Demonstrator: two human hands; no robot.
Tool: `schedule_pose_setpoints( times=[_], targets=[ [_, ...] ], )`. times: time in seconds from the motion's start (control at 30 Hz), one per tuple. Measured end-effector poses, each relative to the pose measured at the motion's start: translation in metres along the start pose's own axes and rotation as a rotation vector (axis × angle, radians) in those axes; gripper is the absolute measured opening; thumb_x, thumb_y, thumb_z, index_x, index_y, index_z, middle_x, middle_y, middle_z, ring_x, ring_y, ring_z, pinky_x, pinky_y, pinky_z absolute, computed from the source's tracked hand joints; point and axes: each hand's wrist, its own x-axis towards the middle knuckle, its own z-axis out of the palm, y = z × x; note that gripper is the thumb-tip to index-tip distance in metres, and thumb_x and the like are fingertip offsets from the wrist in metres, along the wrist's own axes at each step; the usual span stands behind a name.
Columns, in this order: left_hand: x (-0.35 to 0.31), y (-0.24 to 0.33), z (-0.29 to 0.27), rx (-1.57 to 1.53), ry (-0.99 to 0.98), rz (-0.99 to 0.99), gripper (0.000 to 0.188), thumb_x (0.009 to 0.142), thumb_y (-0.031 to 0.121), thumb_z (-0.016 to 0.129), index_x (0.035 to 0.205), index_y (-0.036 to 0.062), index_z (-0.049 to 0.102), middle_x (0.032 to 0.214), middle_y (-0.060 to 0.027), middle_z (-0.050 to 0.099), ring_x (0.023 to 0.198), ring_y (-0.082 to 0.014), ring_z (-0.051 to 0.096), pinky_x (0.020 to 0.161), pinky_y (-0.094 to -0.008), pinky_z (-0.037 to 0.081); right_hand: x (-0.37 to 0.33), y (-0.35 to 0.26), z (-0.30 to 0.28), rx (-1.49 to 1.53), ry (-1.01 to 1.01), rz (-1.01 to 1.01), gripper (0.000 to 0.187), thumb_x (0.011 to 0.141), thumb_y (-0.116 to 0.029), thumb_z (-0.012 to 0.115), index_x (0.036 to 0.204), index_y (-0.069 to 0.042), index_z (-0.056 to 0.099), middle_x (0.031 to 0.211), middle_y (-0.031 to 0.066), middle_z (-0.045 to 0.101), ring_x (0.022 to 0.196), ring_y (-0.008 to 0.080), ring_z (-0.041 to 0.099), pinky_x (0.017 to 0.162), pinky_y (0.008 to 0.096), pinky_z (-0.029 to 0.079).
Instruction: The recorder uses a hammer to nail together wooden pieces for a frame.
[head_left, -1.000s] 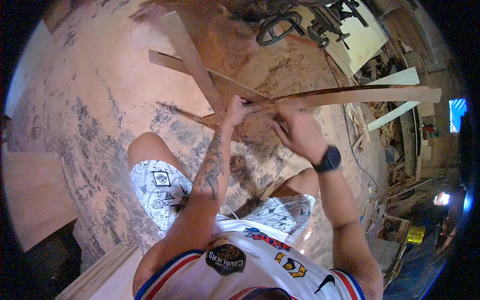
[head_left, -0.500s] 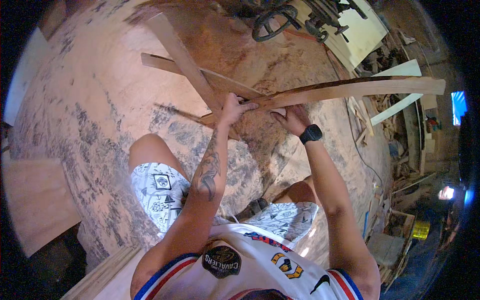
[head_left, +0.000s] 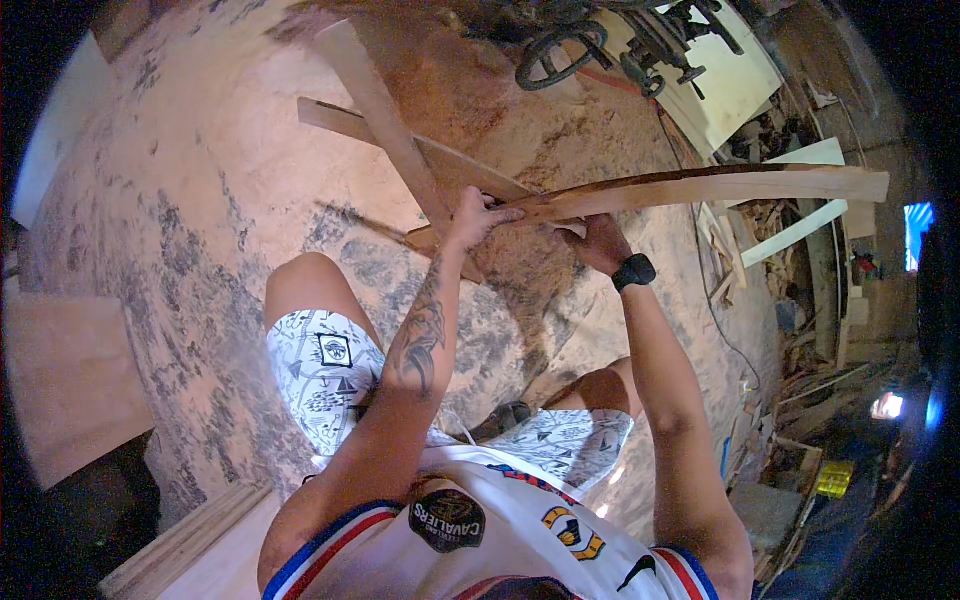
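A long wooden board [head_left: 700, 187], with a dark rough edge along its top, reaches from my hands toward the right. My left hand [head_left: 480, 217] is closed at its near end, thumb laid across the wood. Below the same board is my right hand [head_left: 604, 245], a dark watch on its wrist; its fingers go up behind the wood and are partly hidden. Just left of my left hand, a pale board [head_left: 375, 110] slants over another board [head_left: 335, 119]. Their lower ends meet close to my left hand, and how they join is hidden.
A dark handwheel [head_left: 562, 55] on a machine stands at the far right. Wood scraps [head_left: 720, 265] and pale strips [head_left: 795, 233] lie along the right side, beside a dark cable [head_left: 735, 325]. At left is a flat sheet [head_left: 75, 385]; stacked planks [head_left: 185, 535] sit lower left.
My right hand has slid a little to the right beneath the long board. My left hand keeps its hold. The whole view has shifted slightly.
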Motion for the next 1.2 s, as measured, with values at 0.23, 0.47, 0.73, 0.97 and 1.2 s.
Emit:
schedule_pose_setpoints(
  times=[0.23,0.47,0.73,0.97,1.2],
  targets=[
    [-0.005,-0.001,-0.005,0.023,0.075,0.063,0.076,0.064,0.044,0.09,0.099,-0.0057,0.044,0.096,-0.0136,0.057,0.083,-0.0193,0.057,0.072,-0.0331,0.049,0.014,0.0,0.009,-0.138,-0.012,-0.037,0.045,0.088,-0.038,0.066,0.121,-0.007,0.062,0.131,0.0155,0.058,0.124,0.0359,0.05,0.106,0.0452,0.037],
    [-0.031,0.046,-0.018,0.013,-0.007,0.124,0.049,0.071,0.027,0.087,0.086,-0.0045,0.053,0.077,-0.0097,0.065,0.071,-0.0118,0.058,0.06,-0.029,0.049,0.019,-0.003,0.019,-0.224,-0.109,0.092,0.059,0.089,-0.051,0.058,0.134,-0.012,0.052,0.136,0.0121,0.055,0.13,0.0333,0.045,0.111,0.0424,0.032],
    [-0.017,-0.004,-0.007,-0.305,0.007,0.37,0.067,0.078,0.014,0.08,0.131,-0.0041,0.044,0.112,-0.0142,0.065,0.106,-0.0225,0.062,0.088,-0.0343,0.05,0.038,0.052,0.038,-0.151,0.014,-0.027,0.033,0.087,-0.014,0.057,0.119,-0.005,0.057,0.126,0.0141,0.059,0.119,0.0326,0.051,0.102,0.0425,0.04],
    [-0.022,0.041,0.03,0.187,0.046,0.529,0.058,0.077,0.025,0.08,0.122,-0.0002,0.054,0.119,-0.0184,0.061,0.115,-0.0324,0.057,0.095,-0.0398,0.046,-0.014,0.116,-0.023,-0.355,0.103,-0.098,0.028,0.086,-0.003,0.055,0.113,-0.001,0.06,0.105,0.0133,0.069,0.1,0.0334,0.063,0.084,0.0413,0.05],
    [-0.061,0.117,0.041,0.513,-0.082,0.491,0.049,0.077,0.017,0.074,0.119,0.0008,0.056,0.117,-0.0209,0.058,0.114,-0.0391,0.053,0.096,-0.0442,0.043,-0.139,0.114,-0.115,-0.19,0.041,0.364,0.025,0.089,-0.019,0.055,0.107,-0.004,0.062,0.088,0.0212,0.064,0.085,0.0412,0.061,0.075,0.0454,0.05]
  ],
)
